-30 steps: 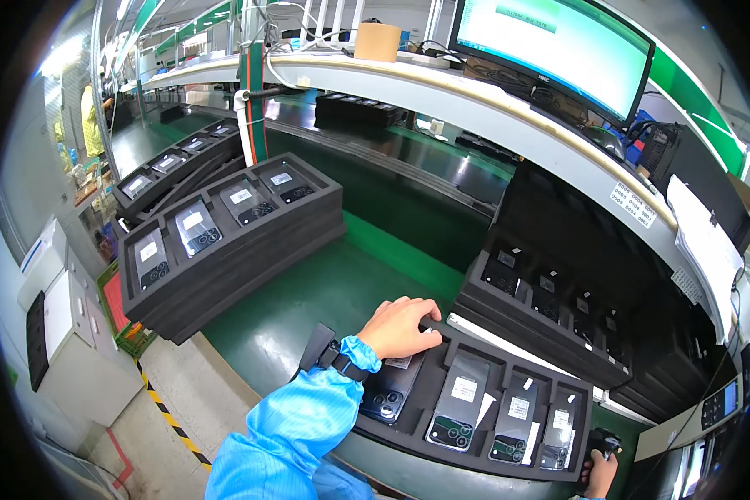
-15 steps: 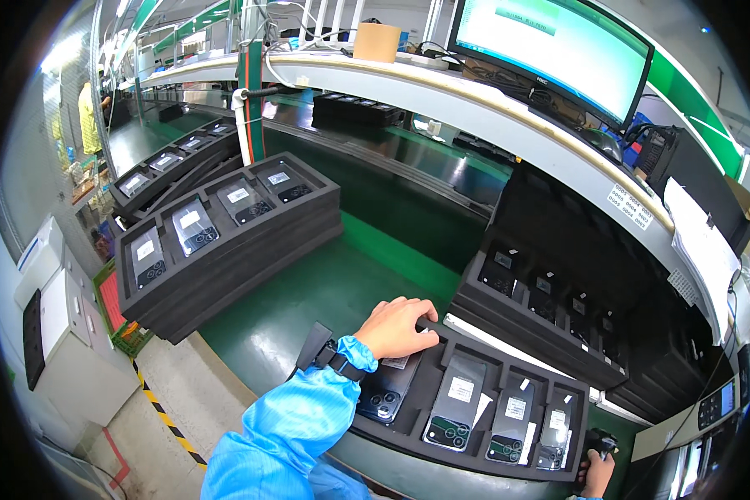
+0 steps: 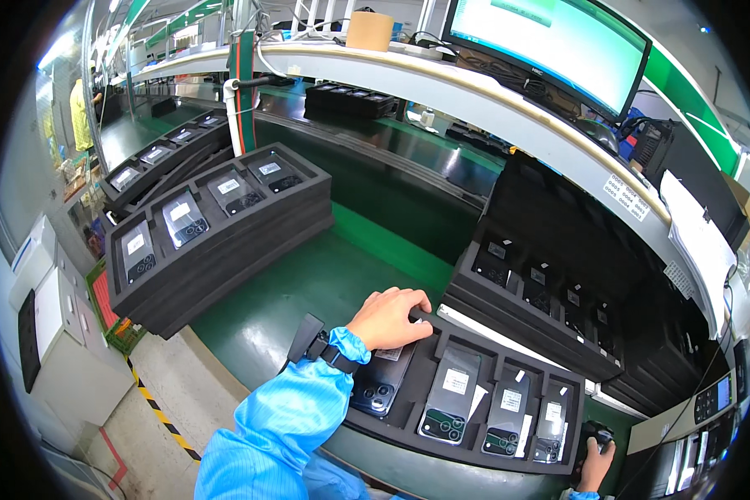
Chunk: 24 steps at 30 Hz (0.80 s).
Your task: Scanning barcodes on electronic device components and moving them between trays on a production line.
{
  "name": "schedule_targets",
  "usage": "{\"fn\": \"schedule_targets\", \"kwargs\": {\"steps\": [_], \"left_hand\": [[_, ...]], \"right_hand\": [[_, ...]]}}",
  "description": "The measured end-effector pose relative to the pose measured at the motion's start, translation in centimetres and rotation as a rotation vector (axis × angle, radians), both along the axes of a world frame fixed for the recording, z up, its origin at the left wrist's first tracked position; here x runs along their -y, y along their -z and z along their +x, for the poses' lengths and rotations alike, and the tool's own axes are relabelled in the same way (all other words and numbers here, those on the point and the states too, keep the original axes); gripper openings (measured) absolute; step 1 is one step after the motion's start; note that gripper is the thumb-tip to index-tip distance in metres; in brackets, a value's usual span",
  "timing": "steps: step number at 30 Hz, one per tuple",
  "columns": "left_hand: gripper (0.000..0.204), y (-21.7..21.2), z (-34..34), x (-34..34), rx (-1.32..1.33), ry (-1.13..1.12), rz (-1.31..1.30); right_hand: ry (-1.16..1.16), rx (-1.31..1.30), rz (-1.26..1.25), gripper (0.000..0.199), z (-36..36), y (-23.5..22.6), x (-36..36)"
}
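Note:
A black foam tray [image 3: 467, 333] lies in front of me, with several smartphones in its slots, camera ends toward me and white labels on their backs. My left hand [image 3: 392, 319], in a blue sleeve with a black device strapped at the wrist, is closed on the tray's far left edge. Its forearm and fingers partly cover the leftmost phone [image 3: 383, 387]. Another phone [image 3: 452, 392] lies in the slot beside it. Beyond the tray's right end, my right hand [image 3: 596, 467] is closed round a black handheld device [image 3: 598, 432], mostly hidden by the fingers.
Stacked foam trays with phones [image 3: 225, 225] stand at the left. More loaded trays [image 3: 542, 292] sit under the shelf [image 3: 508, 104] at the right. A monitor [image 3: 550, 50] and a tape roll [image 3: 370, 31] are on the shelf. A white cabinet [image 3: 79, 333] stands at the far left.
The view has shifted slightly, so the scene sits a little further left and up. My left hand keeps its place at the tray's far edge; my right hand stays at its right end.

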<state>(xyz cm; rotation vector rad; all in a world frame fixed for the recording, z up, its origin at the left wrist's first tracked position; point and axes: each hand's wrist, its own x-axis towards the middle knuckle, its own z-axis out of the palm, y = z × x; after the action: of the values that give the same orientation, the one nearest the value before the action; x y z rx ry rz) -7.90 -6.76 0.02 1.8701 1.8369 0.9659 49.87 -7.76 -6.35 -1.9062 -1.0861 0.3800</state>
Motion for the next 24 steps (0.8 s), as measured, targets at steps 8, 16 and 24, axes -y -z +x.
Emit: {"fn": "schedule_targets", "kwargs": {"steps": [8, 16, 24], "left_hand": [[0.037, -0.1, -0.1, 0.0, 0.011, -0.002, -0.012], [0.035, 0.4, -0.1, 0.0, 0.021, -0.017, 0.031], [0.036, 0.0, -0.1, 0.0, 0.026, -0.017, 0.007]], "right_hand": [[0.210, -0.013, 0.664, 0.063, 13.5, -2.4, -1.9], [0.251, -0.343, 0.691, 0.064, 36.6, -8.1, -6.4], [0.158, -0.546, 0.383, 0.088, 42.6, -9.4, -8.0]]}}
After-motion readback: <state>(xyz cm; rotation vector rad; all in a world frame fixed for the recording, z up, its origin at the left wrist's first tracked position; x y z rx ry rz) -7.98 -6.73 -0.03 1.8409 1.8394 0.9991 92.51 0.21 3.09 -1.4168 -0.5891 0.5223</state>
